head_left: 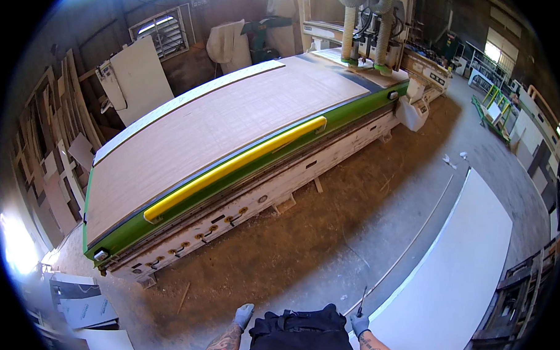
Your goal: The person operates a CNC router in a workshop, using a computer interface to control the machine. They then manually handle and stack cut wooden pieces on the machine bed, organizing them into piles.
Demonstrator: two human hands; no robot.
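Right hand [360, 324] fingers clenched round thin tool [362, 300], left hand [243, 314] fingers loose, empty

Daylight fills the scene unevenly. A blown-out white patch glares at the lower left of the frame, and bright openings show at the upper left, through the louvred wall vent [157, 27], and at the upper right. The long pale wooden board [226, 124] on the green-edged machine bed is evenly lit and fairly sharp, and the sawdust-covered concrete floor [302, 237] is clear at the centre. Straight edges bow strongly toward the rim, where a black circular vignette closes in and detail softens. Shadows are soft, lying under the machine.
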